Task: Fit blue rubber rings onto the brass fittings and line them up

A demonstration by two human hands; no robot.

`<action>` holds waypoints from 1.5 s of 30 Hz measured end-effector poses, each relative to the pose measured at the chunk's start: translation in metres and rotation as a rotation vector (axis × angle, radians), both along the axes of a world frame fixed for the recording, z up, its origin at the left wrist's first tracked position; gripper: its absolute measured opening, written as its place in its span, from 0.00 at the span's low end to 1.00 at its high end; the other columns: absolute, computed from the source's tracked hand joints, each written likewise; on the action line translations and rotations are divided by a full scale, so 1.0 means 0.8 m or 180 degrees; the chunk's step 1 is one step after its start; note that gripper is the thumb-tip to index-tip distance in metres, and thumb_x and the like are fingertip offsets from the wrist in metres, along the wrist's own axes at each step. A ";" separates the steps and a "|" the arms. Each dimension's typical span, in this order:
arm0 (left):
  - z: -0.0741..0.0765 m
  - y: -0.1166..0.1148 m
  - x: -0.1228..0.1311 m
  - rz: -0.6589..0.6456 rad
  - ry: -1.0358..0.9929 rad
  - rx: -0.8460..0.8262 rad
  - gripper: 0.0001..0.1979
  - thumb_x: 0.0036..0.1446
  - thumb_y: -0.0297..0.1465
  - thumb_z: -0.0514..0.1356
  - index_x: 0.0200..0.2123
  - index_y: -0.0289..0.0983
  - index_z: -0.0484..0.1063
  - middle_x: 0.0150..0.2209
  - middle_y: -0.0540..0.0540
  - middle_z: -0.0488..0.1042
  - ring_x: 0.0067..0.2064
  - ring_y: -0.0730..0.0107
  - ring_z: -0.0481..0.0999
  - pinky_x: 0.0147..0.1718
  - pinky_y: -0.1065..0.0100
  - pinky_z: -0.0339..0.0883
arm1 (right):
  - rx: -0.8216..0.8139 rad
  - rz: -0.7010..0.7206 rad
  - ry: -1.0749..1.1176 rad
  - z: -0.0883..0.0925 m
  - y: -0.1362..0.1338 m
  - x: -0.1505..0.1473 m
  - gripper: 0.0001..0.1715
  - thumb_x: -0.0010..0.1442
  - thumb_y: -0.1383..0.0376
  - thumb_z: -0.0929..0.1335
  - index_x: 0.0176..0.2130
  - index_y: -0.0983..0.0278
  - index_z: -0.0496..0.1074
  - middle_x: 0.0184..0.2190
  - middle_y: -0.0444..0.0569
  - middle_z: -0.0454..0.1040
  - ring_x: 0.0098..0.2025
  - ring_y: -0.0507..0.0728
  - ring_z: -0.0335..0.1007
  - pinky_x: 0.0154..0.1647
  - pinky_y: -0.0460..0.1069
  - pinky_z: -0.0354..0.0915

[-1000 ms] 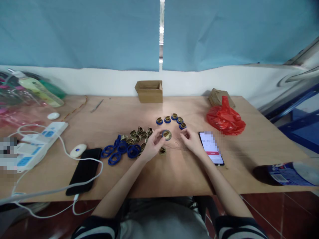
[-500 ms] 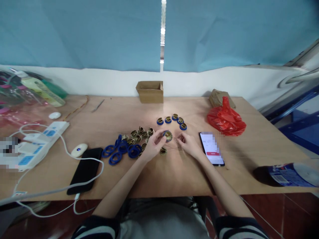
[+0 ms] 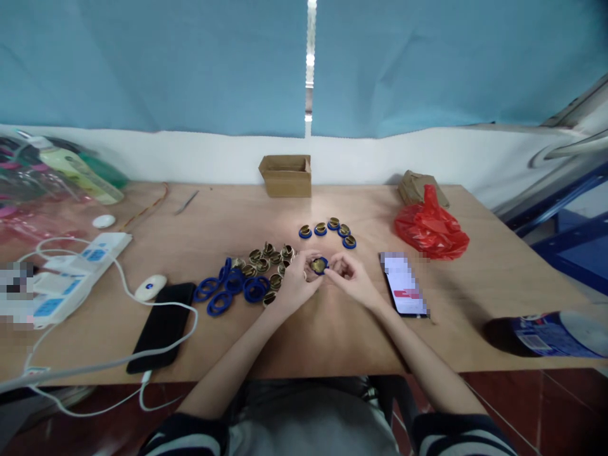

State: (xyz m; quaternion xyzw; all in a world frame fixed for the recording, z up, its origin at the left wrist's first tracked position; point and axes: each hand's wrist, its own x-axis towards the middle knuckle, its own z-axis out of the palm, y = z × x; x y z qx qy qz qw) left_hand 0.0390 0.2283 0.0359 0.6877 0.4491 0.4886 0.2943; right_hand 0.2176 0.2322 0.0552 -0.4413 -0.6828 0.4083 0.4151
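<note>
Between my two hands is a round brass-coloured piece with a blue ring (image 3: 320, 266) around it. My left hand (image 3: 300, 278) grips it from the left, thumb and fingers closed at its edge. From the right, my right hand (image 3: 346, 273) has its curled fingers and thumb at the ring's rim. Left of my left hand lie loose brass-coloured pieces (image 3: 261, 265) in a pile. Several bare blue rings (image 3: 219, 303) lie beside that pile. Beyond my hands, several brass pieces seated in blue rings (image 3: 334, 223) stand in a curved row.
A lit phone (image 3: 403, 285) lies right of my right arm, with a red plastic bag (image 3: 431, 229) behind it and a bottle (image 3: 546, 334) farther right. At the left are a black phone (image 3: 164, 326), white cables and a power strip (image 3: 80, 278). A cardboard box (image 3: 287, 177) stands at the back.
My right hand has moved left to the piece in my left hand. That piece has tilted and dropped slightly, and its blue rim now shows along the right side.
</note>
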 end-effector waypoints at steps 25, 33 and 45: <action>-0.013 -0.006 0.004 0.0066 0.0801 0.0792 0.24 0.59 0.22 0.61 0.57 0.40 0.63 0.53 0.40 0.74 0.56 0.57 0.75 0.56 0.54 0.70 | 0.0964 -0.0235 -0.1003 -0.013 -0.005 -0.006 0.13 0.68 0.61 0.65 0.31 0.61 0.67 0.23 0.42 0.67 0.26 0.53 0.63 0.31 0.48 0.58; -0.006 -0.008 0.002 0.0038 0.1063 0.0793 0.10 0.64 0.24 0.56 0.48 0.38 0.70 0.47 0.42 0.76 0.51 0.59 0.75 0.54 0.56 0.69 | 0.0461 -0.1672 -0.1390 -0.025 0.034 0.038 0.12 0.66 0.59 0.65 0.35 0.62 0.72 0.26 0.47 0.77 0.28 0.57 0.72 0.30 0.48 0.58; -0.006 -0.009 0.004 -0.0155 0.1591 0.0559 0.06 0.64 0.25 0.54 0.37 0.37 0.71 0.37 0.43 0.75 0.41 0.59 0.74 0.44 0.58 0.69 | 0.0169 -0.1852 -0.1941 -0.037 0.047 0.051 0.09 0.65 0.62 0.65 0.37 0.63 0.72 0.27 0.49 0.79 0.29 0.59 0.75 0.31 0.48 0.58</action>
